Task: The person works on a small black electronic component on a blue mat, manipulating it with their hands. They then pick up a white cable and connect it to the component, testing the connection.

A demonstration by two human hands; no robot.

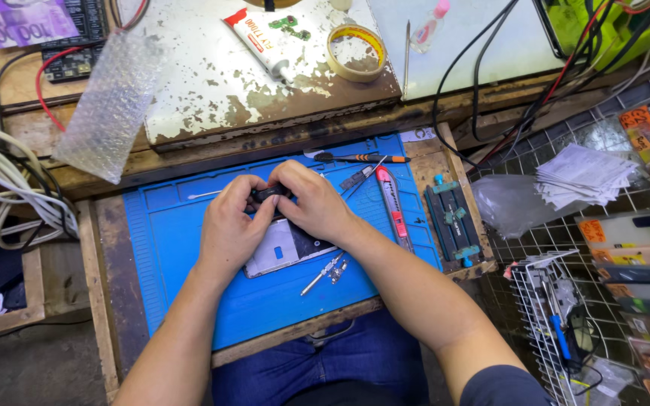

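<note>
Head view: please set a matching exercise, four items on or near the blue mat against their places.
Things:
1. tape roll
2. bubble wrap
3. screwdriver with orange handle
4. flat silver device

Places:
A. on the blue mat, under both hands
B. upper left, across the bench edge
C. on the chipped white board
D. along the mat's top edge

Pairs: 1-C, 2-B, 3-D, 4-A

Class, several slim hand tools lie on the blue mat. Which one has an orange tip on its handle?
The black-handled screwdriver at the mat's top edge, just above the right hand. The tweezers below are bare metal, and the cutter is red and grey.
</note>
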